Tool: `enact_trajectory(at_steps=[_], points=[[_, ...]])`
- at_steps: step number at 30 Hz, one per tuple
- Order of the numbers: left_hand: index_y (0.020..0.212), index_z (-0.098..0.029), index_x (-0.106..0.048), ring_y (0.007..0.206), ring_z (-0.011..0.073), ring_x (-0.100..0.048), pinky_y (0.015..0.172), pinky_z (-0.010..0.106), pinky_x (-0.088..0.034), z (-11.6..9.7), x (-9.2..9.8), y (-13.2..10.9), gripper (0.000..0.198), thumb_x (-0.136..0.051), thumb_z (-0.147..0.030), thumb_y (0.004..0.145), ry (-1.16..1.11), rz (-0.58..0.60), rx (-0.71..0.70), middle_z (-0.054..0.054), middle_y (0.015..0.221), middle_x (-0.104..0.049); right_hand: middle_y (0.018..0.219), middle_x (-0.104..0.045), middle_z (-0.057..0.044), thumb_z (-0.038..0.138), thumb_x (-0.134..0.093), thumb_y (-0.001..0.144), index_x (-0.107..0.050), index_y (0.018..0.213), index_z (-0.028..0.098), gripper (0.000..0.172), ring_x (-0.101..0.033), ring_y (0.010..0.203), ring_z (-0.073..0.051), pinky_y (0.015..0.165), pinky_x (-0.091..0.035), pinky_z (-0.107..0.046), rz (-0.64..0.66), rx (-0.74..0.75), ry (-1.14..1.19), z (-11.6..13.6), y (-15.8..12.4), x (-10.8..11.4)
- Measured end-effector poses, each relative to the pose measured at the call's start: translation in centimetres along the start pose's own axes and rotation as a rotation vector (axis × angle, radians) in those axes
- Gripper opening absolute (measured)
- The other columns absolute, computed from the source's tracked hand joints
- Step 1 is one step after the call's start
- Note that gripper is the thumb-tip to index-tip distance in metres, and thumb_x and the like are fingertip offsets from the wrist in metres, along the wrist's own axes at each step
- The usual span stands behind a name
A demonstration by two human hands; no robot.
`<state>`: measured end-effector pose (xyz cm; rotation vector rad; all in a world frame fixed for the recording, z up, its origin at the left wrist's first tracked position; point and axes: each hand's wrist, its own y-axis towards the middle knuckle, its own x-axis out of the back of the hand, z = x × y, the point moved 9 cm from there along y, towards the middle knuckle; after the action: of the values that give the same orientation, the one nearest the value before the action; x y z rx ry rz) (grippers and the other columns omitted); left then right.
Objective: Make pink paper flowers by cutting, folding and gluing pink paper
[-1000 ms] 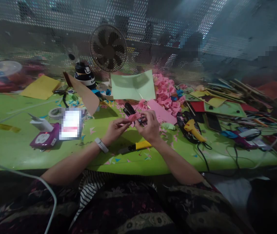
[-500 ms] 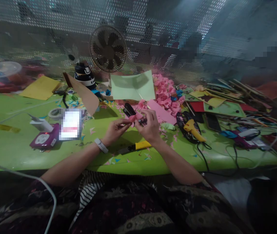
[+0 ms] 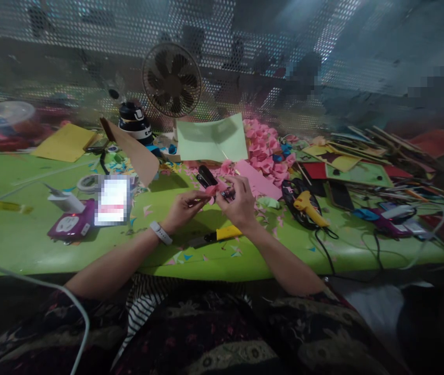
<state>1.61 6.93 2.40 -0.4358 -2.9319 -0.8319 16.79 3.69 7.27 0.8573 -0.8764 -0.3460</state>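
My left hand [image 3: 184, 210], with a pale watch band at the wrist, is closed in a pinch on a small pink paper piece [image 3: 211, 191]. Close beside it, my right hand [image 3: 239, 204] has its fingers curled round a small dark and pink thing [image 3: 228, 195], too small and covered to name. The fingertips of both hands nearly meet at the paper. Just behind them lies a black object like a stapler [image 3: 207, 177]. A cutter knife with a yellow handle [image 3: 229, 232] rests on the green table below the hands.
Pink paper flowers [image 3: 263, 138] are heaped behind a pink sheet [image 3: 259, 178]. A yellow glue gun [image 3: 308, 208] with its cord lies to the right. A lit phone [image 3: 112, 200] and a purple socket box [image 3: 71, 224] stand left. A fan [image 3: 172, 79] is at the back.
Both hands stay almost in place at the pink paper, with only slight finger movement. The whole view has shifted very slightly.
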Motion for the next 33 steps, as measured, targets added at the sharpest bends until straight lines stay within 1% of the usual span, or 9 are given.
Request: enact_trajectory(at_steps=[10, 13, 17, 20, 22, 26, 28, 30, 33], points=[[0.098, -0.019, -0.077, 0.086, 0.0189, -0.073, 0.070, 0.029, -0.061, 0.0, 0.1, 0.1, 0.024, -0.069, -0.039, 0.087, 0.041, 0.031, -0.031, 0.010, 0.098, -0.078, 0.110, -0.062, -0.012, 0.023, -0.062, 0.084, -0.058, 0.117, 0.021, 0.033, -0.063, 0.101, -0.025, 0.083, -0.058, -0.041, 0.038, -0.038, 0.048, -0.2, 0.0, -0.2], [0.097, -0.019, -0.077, 0.086, 0.0188, -0.073, 0.070, 0.028, -0.061, -0.1, 0.1, 0.1, 0.025, -0.068, -0.040, 0.087, 0.048, 0.038, -0.029, 0.010, 0.098, -0.077, 0.108, -0.062, -0.010, 0.023, -0.063, 0.082, -0.059, 0.114, 0.022, 0.032, -0.063, 0.092, -0.023, 0.081, -0.057, -0.040, 0.042, -0.085, 0.073, -0.7, 0.0, -0.3], [0.094, -0.017, -0.077, 0.080, 0.0181, -0.072, 0.064, 0.027, -0.060, 0.1, 0.1, 0.1, 0.027, -0.069, -0.042, 0.086, 0.035, 0.041, 0.018, 0.010, 0.096, -0.077, 0.106, -0.063, -0.009, 0.025, -0.064, 0.079, -0.061, 0.109, 0.022, 0.030, -0.060, 0.079, -0.020, 0.076, -0.056, -0.038, 0.066, -0.165, 0.146, -1.5, 0.0, -0.6], [0.091, -0.016, -0.077, 0.072, 0.0167, -0.070, 0.059, 0.025, -0.058, 0.3, 0.5, 0.2, 0.030, -0.070, -0.044, 0.085, 0.051, 0.005, 0.044, 0.010, 0.089, -0.077, 0.107, -0.063, -0.009, 0.028, -0.063, 0.078, -0.062, 0.106, 0.021, 0.029, -0.057, 0.072, -0.017, 0.071, -0.054, -0.036, 0.084, -0.205, 0.221, -1.9, 0.1, -0.6], [0.091, -0.016, -0.077, 0.070, 0.0161, -0.069, 0.059, 0.025, -0.057, 0.2, 0.9, 0.3, 0.028, -0.070, -0.043, 0.085, 0.084, -0.024, 0.037, 0.009, 0.086, -0.077, 0.108, -0.063, -0.009, 0.029, -0.062, 0.080, -0.063, 0.105, 0.020, 0.028, -0.057, 0.071, -0.017, 0.071, -0.053, -0.035, 0.088, -0.221, 0.243, -2.1, 0.1, -0.5], [0.089, -0.017, -0.077, 0.076, 0.0180, -0.070, 0.065, 0.028, -0.058, -0.5, 1.6, 0.5, 0.023, -0.070, -0.039, 0.084, 0.147, -0.070, -0.013, 0.008, 0.086, -0.077, 0.109, -0.064, -0.008, 0.031, -0.060, 0.084, -0.063, 0.106, 0.020, 0.025, -0.060, 0.077, -0.017, 0.074, -0.053, -0.034, 0.077, -0.246, 0.230, -2.6, 0.1, -0.4], [0.088, -0.017, -0.077, 0.080, 0.0195, -0.071, 0.070, 0.030, -0.059, -0.8, 2.0, 0.6, 0.022, -0.071, -0.037, 0.084, 0.174, -0.093, -0.036, 0.008, 0.087, -0.077, 0.109, -0.065, -0.008, 0.032, -0.060, 0.085, -0.063, 0.106, 0.020, 0.024, -0.061, 0.077, -0.017, 0.074, -0.053, -0.034, 0.108, -0.259, 0.238, -2.8, 0.0, -0.9], [0.090, -0.017, -0.077, 0.083, 0.0201, -0.072, 0.074, 0.031, -0.060, -1.0, 2.5, 0.7, 0.021, -0.071, -0.037, 0.084, 0.194, -0.117, -0.050, 0.009, 0.089, -0.077, 0.105, -0.066, -0.008, 0.033, -0.060, 0.086, -0.064, 0.102, 0.020, 0.021, -0.062, 0.076, -0.017, 0.072, -0.053, -0.033, 0.167, -0.273, 0.255, -3.0, -0.2, -1.7], [0.094, -0.016, -0.076, 0.083, 0.0193, -0.072, 0.073, 0.031, -0.060, -1.1, 3.0, 0.9, 0.023, -0.069, -0.036, 0.085, 0.224, -0.150, -0.072, 0.010, 0.092, -0.077, 0.099, -0.066, -0.008, 0.032, -0.058, 0.087, -0.065, 0.094, 0.019, 0.016, -0.062, 0.078, -0.017, 0.069, -0.052, -0.031, 0.222, -0.255, 0.266, -2.6, -0.4, -2.4]])
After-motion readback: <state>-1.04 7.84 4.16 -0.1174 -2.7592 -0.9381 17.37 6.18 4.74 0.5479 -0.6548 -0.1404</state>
